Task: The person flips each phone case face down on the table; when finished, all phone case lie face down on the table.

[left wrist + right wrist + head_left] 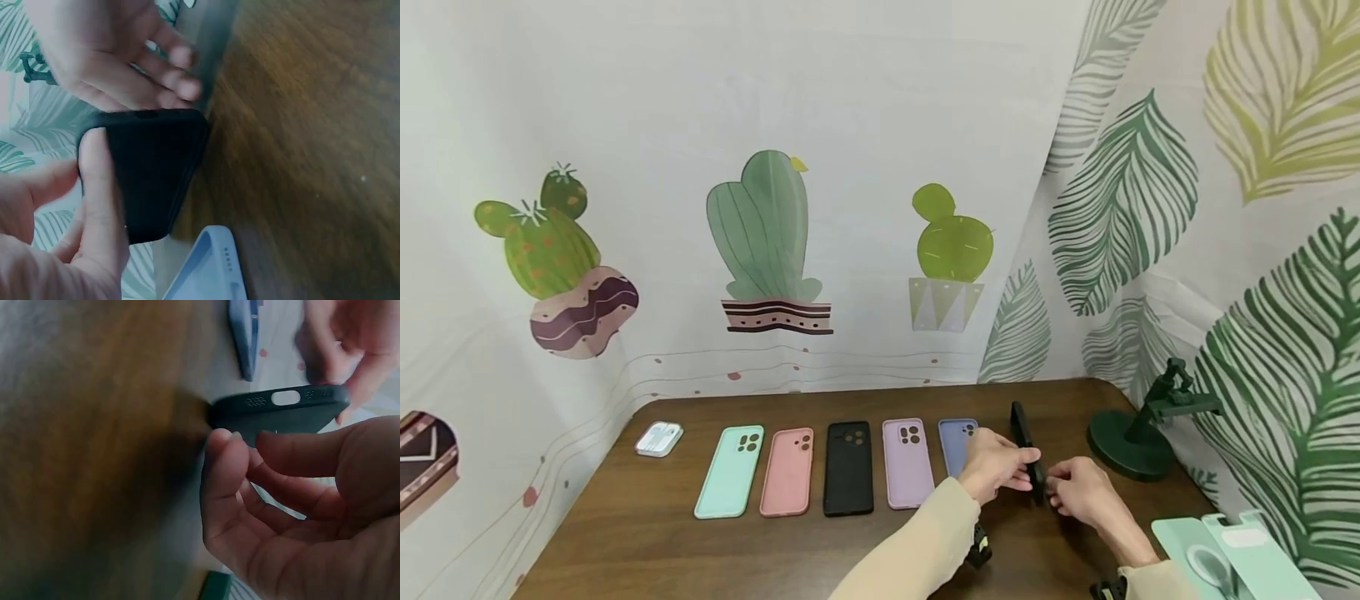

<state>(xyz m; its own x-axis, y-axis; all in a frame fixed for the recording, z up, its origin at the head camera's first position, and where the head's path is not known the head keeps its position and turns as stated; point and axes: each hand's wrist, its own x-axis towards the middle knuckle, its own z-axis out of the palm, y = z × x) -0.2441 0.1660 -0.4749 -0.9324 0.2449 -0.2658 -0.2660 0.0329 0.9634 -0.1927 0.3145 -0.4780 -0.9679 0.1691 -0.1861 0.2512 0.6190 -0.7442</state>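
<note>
A black phone case [1021, 427] stands on its edge at the right of the row of cases. My left hand [995, 467] pinches it by the near part of its edge; in the left wrist view the thumb lies along the black case [156, 169]. Just right of it is my right hand [1084, 493], its fingers loosely curled beside the case and holding nothing visible. In the right wrist view, the case's end [250, 403] shows a port cutout, with the right fingertips [226, 453] close below; whether they touch it, I cannot tell. A blue phone case [953, 446] lies partly behind my left hand.
Mint [728, 473], pink [787, 475], black [848, 479] and lilac [907, 467] phone cases lie in a row. A white case [659, 438] sits far left. On the right are a dark green stand [1131, 446] and a mint box [1255, 558]. A patterned curtain hangs behind.
</note>
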